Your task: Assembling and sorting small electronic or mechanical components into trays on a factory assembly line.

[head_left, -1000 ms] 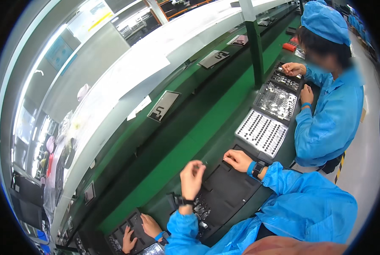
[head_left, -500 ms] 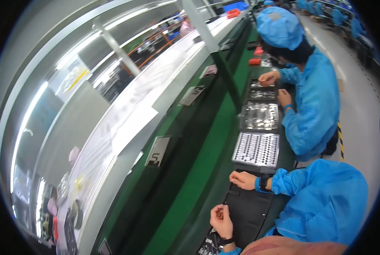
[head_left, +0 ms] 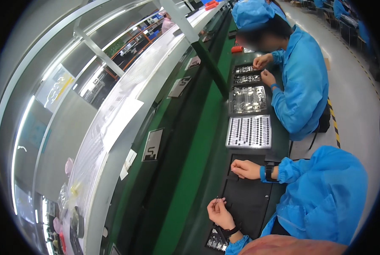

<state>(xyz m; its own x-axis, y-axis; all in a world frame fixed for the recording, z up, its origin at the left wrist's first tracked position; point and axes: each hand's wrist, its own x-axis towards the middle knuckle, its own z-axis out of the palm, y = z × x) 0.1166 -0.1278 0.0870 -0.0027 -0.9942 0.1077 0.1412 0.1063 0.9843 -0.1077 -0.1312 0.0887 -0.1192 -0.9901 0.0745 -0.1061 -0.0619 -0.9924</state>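
A black work mat (head_left: 249, 199) lies on the green bench in front of me. My left hand (head_left: 217, 212) hovers at the mat's left edge, fingertips pinched on a tiny thin part; a black strap circles that wrist. My right hand (head_left: 244, 169) rests at the mat's far end with its fingers curled in, a dark watch on the wrist; whether it holds anything is hidden. Both sleeves are bright blue. A small black tray of components (head_left: 217, 243) sits just below my left hand. Beyond the right hand lies a pale tray of small parts in rows (head_left: 248, 131).
A green conveyor belt (head_left: 190, 170) runs along the bench's left side, with grey placards (head_left: 152, 144) beside it. Further along, a co-worker in a blue coat and cap (head_left: 302, 80) handles parts over more trays (head_left: 246, 100). A green post (head_left: 211, 68) rises from the belt.
My view has swung up along the line. My left hand dropped from a raised pose to the mat's left edge. My right hand stayed at the mat's far end.
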